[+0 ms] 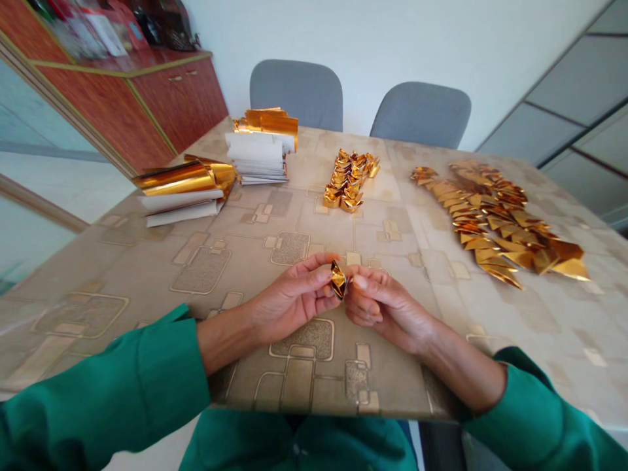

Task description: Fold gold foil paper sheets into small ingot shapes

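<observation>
A small folded gold foil paper ingot (338, 280) is held up above the near part of the table, between my two hands. My left hand (293, 294) grips its left side with thumb and fingers. On its right side, my right hand (380, 302) pinches the edge between thumb and index finger, the other fingers curled in. Past my hands, finished-looking gold ingots (349, 180) stand nested in short rows. To the right lie long overlapping rows of flatter folded gold foil pieces (490, 222).
Stacks of white-backed gold foil sheets (258, 157) and more foil sheets (186, 190) lie at the far left of the patterned table (392, 366). Two grey chairs (296, 95) stand behind it. A reddish wooden cabinet (176, 104) adjoins the back left corner.
</observation>
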